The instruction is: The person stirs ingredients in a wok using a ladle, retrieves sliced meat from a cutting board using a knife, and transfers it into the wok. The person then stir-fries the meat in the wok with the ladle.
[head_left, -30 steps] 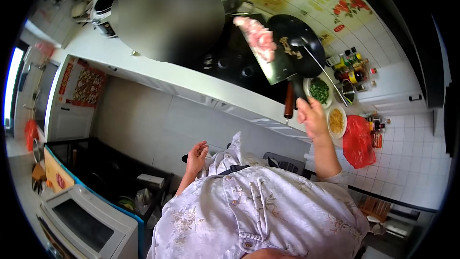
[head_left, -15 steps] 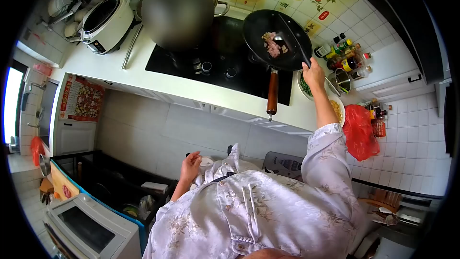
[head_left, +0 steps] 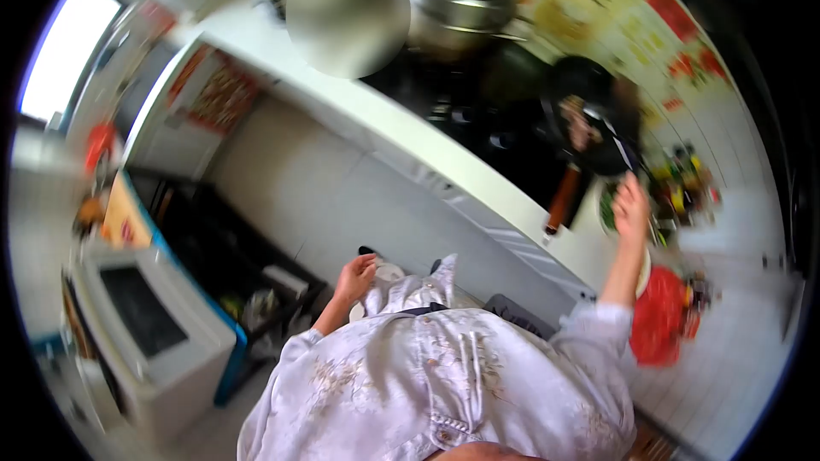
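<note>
My right hand (head_left: 630, 207) is closed around the handle end of a cooking spatula (head_left: 622, 149), which reaches into a black frying pan (head_left: 589, 78). Motion blur hides the spatula's head. Pieces of pinkish meat (head_left: 578, 124) lie in the pan, whose brown wooden handle (head_left: 561, 201) points toward the counter's front edge. Beside my right hand is a bowl of chopped greens (head_left: 607, 207). My left hand (head_left: 354, 280) hangs low in front of my body, fingers loosely bent and apart, holding nothing.
A steel pot (head_left: 461, 8) stands on the black cooktop (head_left: 512, 141), left of the pan. Seasoning bottles (head_left: 683, 179) and a red plastic bag (head_left: 659, 316) are at the right. Behind me to the left are a white oven-like appliance (head_left: 154, 316) and a black rack (head_left: 205, 230).
The whole view has tilted and blurred, with the stove now farther right. My right hand stays by the pan on the spatula handle. My left hand remains low and empty.
</note>
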`<action>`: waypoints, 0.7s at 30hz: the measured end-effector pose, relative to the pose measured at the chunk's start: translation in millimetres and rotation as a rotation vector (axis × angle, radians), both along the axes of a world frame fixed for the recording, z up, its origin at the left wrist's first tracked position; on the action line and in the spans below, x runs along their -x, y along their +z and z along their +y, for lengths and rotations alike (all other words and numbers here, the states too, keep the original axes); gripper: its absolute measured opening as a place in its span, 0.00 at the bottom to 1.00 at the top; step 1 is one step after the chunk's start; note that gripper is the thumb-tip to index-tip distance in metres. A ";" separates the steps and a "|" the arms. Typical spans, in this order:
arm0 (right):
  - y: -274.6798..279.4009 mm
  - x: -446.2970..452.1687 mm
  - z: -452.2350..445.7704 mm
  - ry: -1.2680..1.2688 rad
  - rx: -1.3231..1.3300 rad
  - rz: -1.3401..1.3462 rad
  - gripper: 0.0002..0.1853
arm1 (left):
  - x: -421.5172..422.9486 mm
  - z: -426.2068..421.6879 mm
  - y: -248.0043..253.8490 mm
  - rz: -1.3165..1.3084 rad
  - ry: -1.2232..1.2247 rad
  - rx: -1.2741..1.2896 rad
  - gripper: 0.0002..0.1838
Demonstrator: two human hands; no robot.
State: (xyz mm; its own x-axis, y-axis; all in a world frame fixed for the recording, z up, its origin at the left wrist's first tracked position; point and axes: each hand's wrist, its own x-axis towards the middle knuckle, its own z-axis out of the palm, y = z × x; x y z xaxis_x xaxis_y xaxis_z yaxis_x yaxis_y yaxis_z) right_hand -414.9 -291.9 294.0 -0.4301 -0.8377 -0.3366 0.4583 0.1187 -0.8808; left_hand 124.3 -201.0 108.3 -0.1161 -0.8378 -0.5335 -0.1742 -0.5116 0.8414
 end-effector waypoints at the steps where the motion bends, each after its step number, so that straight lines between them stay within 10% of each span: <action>1: 9.0 -12.8 5.3 0.051 0.057 -0.093 0.09 | -1.2 4.5 15.1 -0.046 0.066 -0.027 0.15; 21: -29.6 -748.5 -204.3 1.391 0.203 -0.004 0.14 | -196.1 96.3 -33.2 -0.194 0.789 -0.097 0.14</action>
State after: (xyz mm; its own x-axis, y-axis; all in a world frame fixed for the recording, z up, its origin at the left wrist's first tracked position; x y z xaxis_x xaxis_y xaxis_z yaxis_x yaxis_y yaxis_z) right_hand 333.6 -496.1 264.4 0.7804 -0.6047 -0.1592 0.0753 0.3436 -0.9361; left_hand 320.3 -104.6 75.1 0.5901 -0.5838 -0.5576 0.1293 -0.6134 0.7791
